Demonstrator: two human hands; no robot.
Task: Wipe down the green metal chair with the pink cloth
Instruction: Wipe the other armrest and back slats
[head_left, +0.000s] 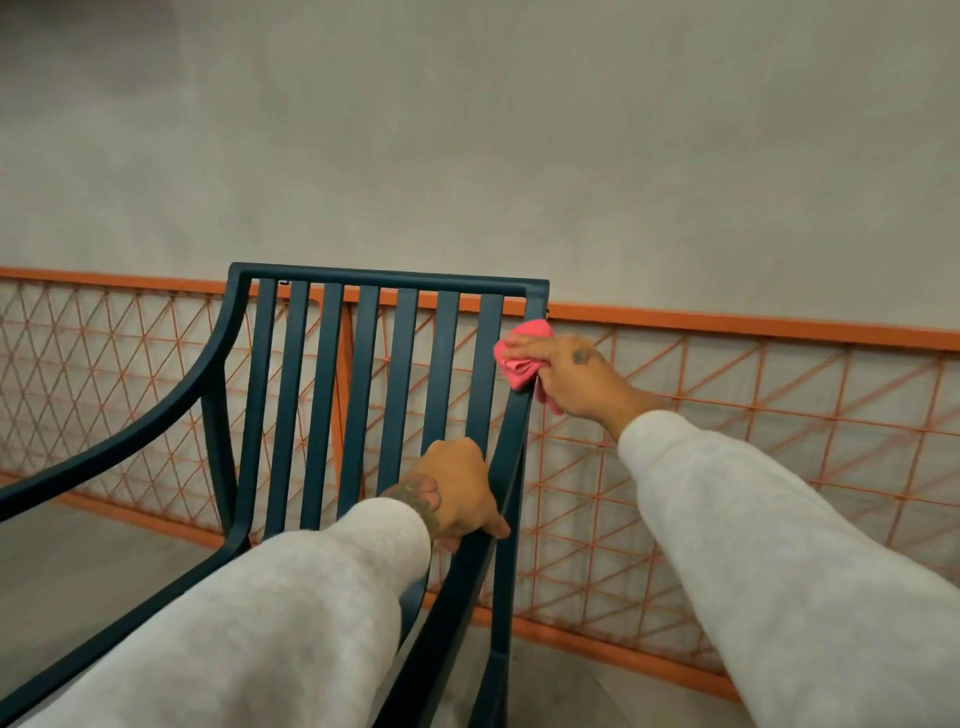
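The dark green metal chair (363, 353) stands in front of me with its slatted back facing me and curved armrests running toward the lower left and lower middle. My left hand (457, 491) grips the right armrest where it meets the back. My right hand (576, 376) presses the crumpled pink cloth (519, 353) against the right upright of the backrest, a little below the top rail. Both arms wear light grey sleeves.
An orange metal railing with a wire lattice (727, 415) runs across behind the chair, close to its back. Beyond it rises a plain grey wall (467, 130). Grey concrete floor (78, 561) lies under the chair at the left.
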